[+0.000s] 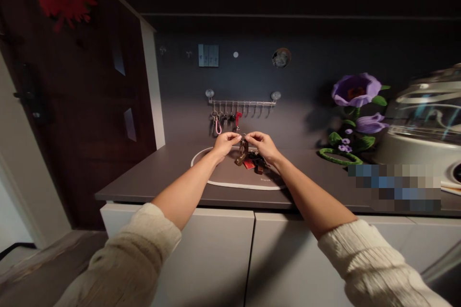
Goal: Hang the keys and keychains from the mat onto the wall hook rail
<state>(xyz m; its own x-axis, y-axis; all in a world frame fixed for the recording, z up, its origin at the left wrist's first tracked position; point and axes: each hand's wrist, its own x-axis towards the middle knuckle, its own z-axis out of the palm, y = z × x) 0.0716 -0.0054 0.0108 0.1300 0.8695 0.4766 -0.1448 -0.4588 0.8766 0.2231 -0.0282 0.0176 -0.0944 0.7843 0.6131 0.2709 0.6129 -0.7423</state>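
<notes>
Between my two hands hangs a bunch of keys (242, 146) on a metal ring. My left hand (226, 141) pinches the ring from the left, and my right hand (262, 144) pinches it from the right. Just below lies a small pile of keys and fobs (260, 168), with a red tag (248, 164) among them, on a brown oval mat (223, 177) with a white rim. Behind my hands, a clear hook rail (248, 103) on the wall carries several keys, a pink loop (218, 126) and a red strap (238, 119).
The mat rests on a dark countertop (162, 172) above white cabinets (212, 244). At the right stand purple artificial flowers (356, 90) and a cream appliance with a clear lid (425, 120). A dark door (97, 105) is at the left.
</notes>
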